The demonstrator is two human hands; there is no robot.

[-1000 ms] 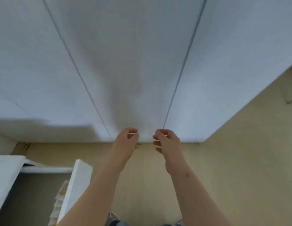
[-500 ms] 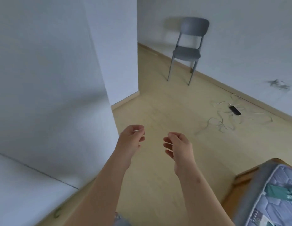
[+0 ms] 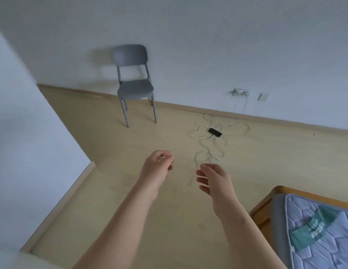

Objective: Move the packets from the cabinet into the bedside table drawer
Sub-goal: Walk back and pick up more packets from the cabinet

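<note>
The head camera looked down across a pale wooden floor. On it stood one grey chair, its back to the white wall. Right of the chair lay one small black device in one loose tangle of thin pale cables. Two fittings sat low on the wall: one socket with leads hanging from it and, just beside it, one blank plate. One bed corner showed at the lower right, a wooden frame carrying one quilted mattress with one teal label. One tall white panel filled the left side.

Two bare forearms reached forward over the floor, side by side and apart. The left hand was held back-up, its fingers loosely curled under with the thumb near the fingertips, and nothing could be seen in it. The right hand was turned thumb-up, palm facing left, its fingers relaxed, slightly bent and spread, holding nothing. Where the packets lay could not be told from this view.
</note>
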